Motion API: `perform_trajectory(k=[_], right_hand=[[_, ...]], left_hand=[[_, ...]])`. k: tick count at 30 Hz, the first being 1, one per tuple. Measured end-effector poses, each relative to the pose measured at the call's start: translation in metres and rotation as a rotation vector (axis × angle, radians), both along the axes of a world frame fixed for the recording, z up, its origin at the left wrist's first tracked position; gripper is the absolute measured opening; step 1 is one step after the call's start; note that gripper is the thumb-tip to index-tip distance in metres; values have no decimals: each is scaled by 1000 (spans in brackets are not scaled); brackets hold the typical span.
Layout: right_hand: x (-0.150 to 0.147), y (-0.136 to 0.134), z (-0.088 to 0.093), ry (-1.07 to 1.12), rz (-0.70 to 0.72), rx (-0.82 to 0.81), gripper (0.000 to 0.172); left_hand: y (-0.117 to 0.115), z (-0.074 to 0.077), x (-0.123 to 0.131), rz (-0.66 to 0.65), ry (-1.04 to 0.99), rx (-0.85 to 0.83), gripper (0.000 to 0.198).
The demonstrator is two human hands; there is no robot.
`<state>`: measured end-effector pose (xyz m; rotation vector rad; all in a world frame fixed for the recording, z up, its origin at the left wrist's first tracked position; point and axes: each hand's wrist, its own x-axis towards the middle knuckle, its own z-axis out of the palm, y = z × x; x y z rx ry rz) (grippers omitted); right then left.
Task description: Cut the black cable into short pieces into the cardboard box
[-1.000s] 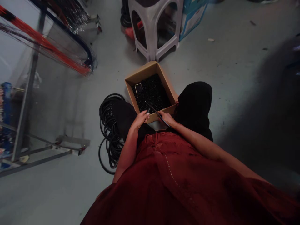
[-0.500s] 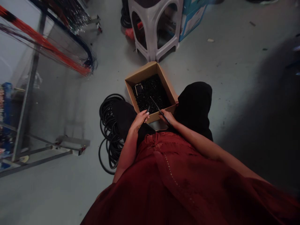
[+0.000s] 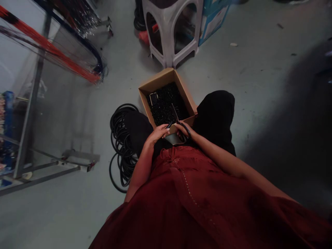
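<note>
My right hand (image 3: 183,128) is closed round black-handled scissors (image 3: 175,113), whose blades point up over the box. In my left hand (image 3: 159,132), the fingers pinch a short black tube or cable piece (image 3: 169,124). The tube's far end lies close to the scissors; I cannot tell whether they touch. Both hands are at the near edge of an open cardboard box (image 3: 184,93). Many small black pieces (image 3: 167,100) fill its bottom, and a dark rectangular object with a pale rim (image 3: 154,99) lies on them.
Coiled black cable (image 3: 120,148) lies on the floor beside my left leg. A pale plastic stool (image 3: 167,34) stands just beyond the box, with a blue carton (image 3: 212,24) behind it. At the left is a metal rack (image 3: 31,103) with orange wires (image 3: 57,52) hanging on it.
The scissors have turned in my right hand, so the blades and handle loops show more broadly. My left hand has moved slightly right with the black piece, closer to the scissors.
</note>
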<state>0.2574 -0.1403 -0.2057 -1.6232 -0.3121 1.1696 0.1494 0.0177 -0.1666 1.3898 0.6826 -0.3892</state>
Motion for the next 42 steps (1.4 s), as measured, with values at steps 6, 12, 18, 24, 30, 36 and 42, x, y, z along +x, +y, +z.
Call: perform_trajectory(k=[6,12,18,24,30,36,42], right_hand=[[3,1,-2,91,-154,115,42],[4,-2,-6,170,-216,134,46],[6,-2,3,179,-200,128,49],[24,5,20,122,-253,87,51],[56,19,54,62,-336,209,48],[101,31,101,24,-442,470,43],[129,22,132,-134,-544,561,33]], left_hand=[[-3,-1,-1,-132,13,-15,52],[-10,1,2,-217,33,-39,47],[-14,17,0,-244,-31,147,46],[-9,49,-16,-212,-131,645,36],[2,84,-44,-57,-106,615,37],[34,86,-119,37,-21,875,36],[89,32,-249,378,467,1288,24]])
